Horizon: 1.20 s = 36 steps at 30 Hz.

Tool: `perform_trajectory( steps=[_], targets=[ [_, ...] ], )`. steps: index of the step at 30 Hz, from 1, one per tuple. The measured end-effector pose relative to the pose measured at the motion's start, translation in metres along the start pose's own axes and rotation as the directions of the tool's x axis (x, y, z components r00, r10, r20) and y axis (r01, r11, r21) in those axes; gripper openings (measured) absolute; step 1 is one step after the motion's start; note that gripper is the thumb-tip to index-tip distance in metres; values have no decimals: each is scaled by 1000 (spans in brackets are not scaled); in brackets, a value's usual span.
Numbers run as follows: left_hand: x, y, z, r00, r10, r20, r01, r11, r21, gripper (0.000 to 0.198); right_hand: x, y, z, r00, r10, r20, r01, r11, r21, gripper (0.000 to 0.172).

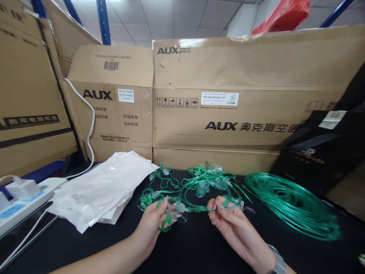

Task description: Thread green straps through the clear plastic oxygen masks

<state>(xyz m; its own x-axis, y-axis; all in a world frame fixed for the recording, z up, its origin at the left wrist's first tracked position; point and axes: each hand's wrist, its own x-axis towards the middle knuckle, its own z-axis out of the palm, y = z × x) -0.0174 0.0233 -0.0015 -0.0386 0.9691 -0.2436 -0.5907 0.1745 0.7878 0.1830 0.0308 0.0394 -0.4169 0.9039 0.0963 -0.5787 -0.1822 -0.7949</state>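
In my left hand (155, 220) is a clear oxygen mask (172, 213) with a green elastic strap and a pale connector. Green tubing (196, 209) runs from that connector to my right hand (228, 219), whose fingers pinch it. The tubing loops up behind both hands in a loose coil. Beyond it lie more clear masks (209, 182) with green straps in a tangled pile. Another mask (165, 170) with its strap sits farther left. A large coil of green tubing (291, 205) rests to the right of my right hand.
White plastic bags (105, 186) are stacked at left, beside a white power strip (17, 209) with cables. Tall cardboard boxes (251, 76) wall off the back of the black table (185, 251). A black bag (322, 152) leans at the right.
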Motion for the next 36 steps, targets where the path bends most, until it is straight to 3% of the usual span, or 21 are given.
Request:
perform_trajectory(
  steps=[9,15,18,23,30,36],
  targets=[
    [0,2,1,1000,-8,27,8,1000,5,9,-6,6,10,996,50,81,-33,980,-195,7],
    [-2,3,3,1000,-7,19,7,1000,3,7,-6,6,12,999,43,17,-36,958,-283,16],
    [0,2,1,1000,-11,8,11,1000,2,6,-5,3,12,998,61,-20,-64,958,-278,20],
    [2,1,-1,1000,-18,10,18,1000,-4,5,-4,-1,9,997,-33,-74,20,984,-175,14],
    [-1,2,2,1000,-17,2,17,1000,-4,6,-6,8,9,998,47,30,-36,956,-291,20],
    [-2,2,4,999,0,38,0,1000,-2,10,-3,22,10,985,-144,96,173,845,-507,13]
  ],
)
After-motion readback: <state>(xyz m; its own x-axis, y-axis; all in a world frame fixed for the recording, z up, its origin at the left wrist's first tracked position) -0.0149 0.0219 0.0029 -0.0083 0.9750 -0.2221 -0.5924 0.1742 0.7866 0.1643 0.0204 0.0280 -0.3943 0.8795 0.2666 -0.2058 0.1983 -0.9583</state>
